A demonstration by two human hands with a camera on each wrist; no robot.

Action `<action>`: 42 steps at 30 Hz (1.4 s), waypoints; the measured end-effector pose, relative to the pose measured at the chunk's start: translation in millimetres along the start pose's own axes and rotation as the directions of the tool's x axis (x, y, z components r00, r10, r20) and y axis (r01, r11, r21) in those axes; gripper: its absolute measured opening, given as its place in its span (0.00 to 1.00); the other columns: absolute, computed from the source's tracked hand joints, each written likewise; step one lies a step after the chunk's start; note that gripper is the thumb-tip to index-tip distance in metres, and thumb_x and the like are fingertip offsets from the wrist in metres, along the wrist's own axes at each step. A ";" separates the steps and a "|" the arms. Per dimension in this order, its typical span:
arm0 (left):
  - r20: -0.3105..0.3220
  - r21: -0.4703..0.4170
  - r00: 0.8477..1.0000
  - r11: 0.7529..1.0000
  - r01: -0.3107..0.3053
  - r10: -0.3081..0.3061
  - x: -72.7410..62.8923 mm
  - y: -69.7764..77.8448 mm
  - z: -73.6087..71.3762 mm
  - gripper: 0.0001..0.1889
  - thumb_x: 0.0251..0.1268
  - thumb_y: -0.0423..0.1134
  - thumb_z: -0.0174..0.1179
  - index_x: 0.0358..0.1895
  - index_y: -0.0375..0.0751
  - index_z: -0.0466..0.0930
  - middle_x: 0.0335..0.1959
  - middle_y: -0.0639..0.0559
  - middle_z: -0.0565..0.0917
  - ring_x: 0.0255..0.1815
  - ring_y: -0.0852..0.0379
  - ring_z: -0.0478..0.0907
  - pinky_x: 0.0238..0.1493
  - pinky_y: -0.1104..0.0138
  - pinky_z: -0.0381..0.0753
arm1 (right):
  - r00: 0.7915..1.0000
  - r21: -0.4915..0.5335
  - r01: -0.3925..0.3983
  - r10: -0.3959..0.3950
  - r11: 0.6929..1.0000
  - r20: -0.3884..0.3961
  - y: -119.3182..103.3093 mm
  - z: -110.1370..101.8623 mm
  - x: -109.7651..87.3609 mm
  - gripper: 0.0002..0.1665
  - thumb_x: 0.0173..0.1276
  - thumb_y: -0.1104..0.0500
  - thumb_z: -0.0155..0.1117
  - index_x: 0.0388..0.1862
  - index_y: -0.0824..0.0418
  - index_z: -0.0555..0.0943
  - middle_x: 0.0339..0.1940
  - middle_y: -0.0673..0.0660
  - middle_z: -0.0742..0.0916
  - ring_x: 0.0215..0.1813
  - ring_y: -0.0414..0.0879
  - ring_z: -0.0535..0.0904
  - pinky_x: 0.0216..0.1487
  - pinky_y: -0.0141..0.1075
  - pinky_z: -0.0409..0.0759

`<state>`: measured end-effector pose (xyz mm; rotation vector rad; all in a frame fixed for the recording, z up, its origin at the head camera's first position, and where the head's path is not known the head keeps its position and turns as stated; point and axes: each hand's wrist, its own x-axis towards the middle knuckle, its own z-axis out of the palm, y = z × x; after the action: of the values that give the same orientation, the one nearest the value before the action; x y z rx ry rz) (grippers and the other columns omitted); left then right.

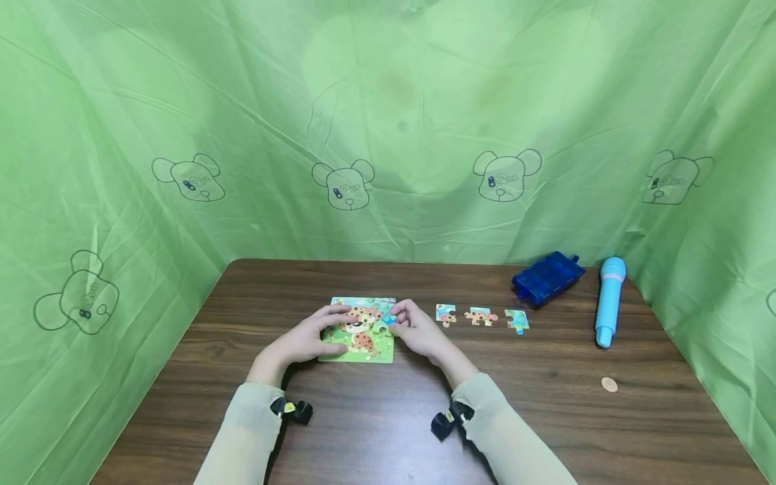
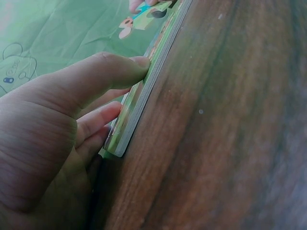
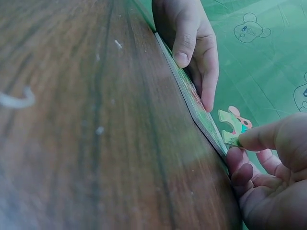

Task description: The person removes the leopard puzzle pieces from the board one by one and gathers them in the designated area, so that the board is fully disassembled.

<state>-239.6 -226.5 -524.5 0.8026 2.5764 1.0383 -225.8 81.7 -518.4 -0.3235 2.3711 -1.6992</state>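
Table (image 1: pixel 515 424): two hands at a puzzle (image 1: pixel 362 339), left of centre.
The puzzle lies flat; the left hand (image 1: pixel 306 337) rests spread on its left side, which should stop it sliding, while the right hand (image 1: pixel 418 330) pinches a tilted piece (image 3: pixel 235 120) at its right edge. Best to level the piece, match its tabs, then press evenly; the right fingertips overlap that edge and could get in the way. Farther right lie a box (image 1: pixel 548 278), a microphone (image 1: pixel 610 303), three loose pieces (image 1: pixel 481 316) and a disc (image 1: pixel 609 384), none blocking.
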 end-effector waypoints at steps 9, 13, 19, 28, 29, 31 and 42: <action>-0.009 0.013 1.000 1.000 -0.024 0.024 -4.1 -1.9 -0.4 0.34 0.70 0.49 0.75 0.78 0.53 0.79 0.85 0.44 0.66 0.86 0.33 0.58 0.80 0.33 0.61 | 0.989 0.036 0.019 -0.024 0.999 0.143 -25.8 -43.7 -9.8 0.20 0.78 0.64 0.68 0.63 0.66 0.76 0.45 0.61 0.86 0.44 0.57 0.87 0.46 0.52 0.88; -0.012 0.011 1.000 1.000 -0.017 0.017 -4.9 -1.8 0.2 0.34 0.70 0.49 0.75 0.78 0.54 0.79 0.85 0.45 0.66 0.85 0.32 0.59 0.79 0.32 0.63 | 0.991 -0.029 0.047 -0.043 0.998 0.124 -34.6 -84.0 -27.9 0.19 0.78 0.61 0.70 0.63 0.63 0.78 0.47 0.60 0.87 0.46 0.58 0.88 0.49 0.53 0.87; -0.006 0.008 1.000 1.000 0.016 -0.016 -2.9 -0.3 1.2 0.33 0.68 0.50 0.77 0.77 0.59 0.81 0.84 0.49 0.67 0.85 0.35 0.61 0.77 0.34 0.66 | 0.994 -0.064 0.058 -0.051 0.996 0.098 -21.5 -145.7 -58.7 0.18 0.78 0.62 0.71 0.62 0.65 0.79 0.46 0.62 0.89 0.44 0.53 0.87 0.41 0.41 0.85; -0.012 0.005 1.000 1.000 0.009 -0.009 0.5 0.2 1.7 0.33 0.68 0.50 0.77 0.76 0.57 0.81 0.84 0.50 0.67 0.85 0.35 0.61 0.77 0.34 0.66 | 0.999 -0.081 0.022 -0.019 0.996 0.044 5.5 -214.6 -95.3 0.21 0.82 0.60 0.69 0.66 0.69 0.77 0.48 0.65 0.90 0.45 0.51 0.88 0.44 0.41 0.88; -0.012 0.004 1.000 1.000 0.004 -0.004 0.3 -0.1 1.7 0.33 0.68 0.49 0.76 0.77 0.57 0.81 0.84 0.49 0.67 0.85 0.34 0.60 0.78 0.34 0.66 | 0.999 -0.084 0.020 -0.017 0.996 0.036 7.7 -219.6 -98.3 0.21 0.82 0.60 0.68 0.67 0.69 0.77 0.49 0.64 0.90 0.45 0.51 0.89 0.44 0.42 0.88; -0.011 0.001 1.000 1.000 -0.003 0.003 0.2 -0.7 2.1 0.34 0.68 0.50 0.76 0.77 0.56 0.80 0.84 0.49 0.67 0.85 0.34 0.60 0.78 0.33 0.65 | 1.000 -0.082 0.014 -0.012 0.997 0.026 12.0 -228.7 -104.0 0.22 0.83 0.60 0.68 0.67 0.69 0.77 0.50 0.65 0.91 0.46 0.51 0.89 0.44 0.42 0.88; -0.019 0.004 1.000 1.000 -0.024 0.024 0.6 -4.8 2.4 0.34 0.68 0.49 0.77 0.77 0.56 0.80 0.84 0.48 0.67 0.85 0.35 0.61 0.80 0.35 0.63 | 0.997 -0.078 0.026 -0.019 0.997 0.078 45.8 -258.7 -119.0 0.18 0.81 0.64 0.68 0.63 0.71 0.79 0.46 0.65 0.90 0.43 0.53 0.91 0.43 0.45 0.91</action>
<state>-241.0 -227.6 -529.6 0.8309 2.5912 1.0541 -190.3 364.7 -475.5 -0.4223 2.3909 -1.5761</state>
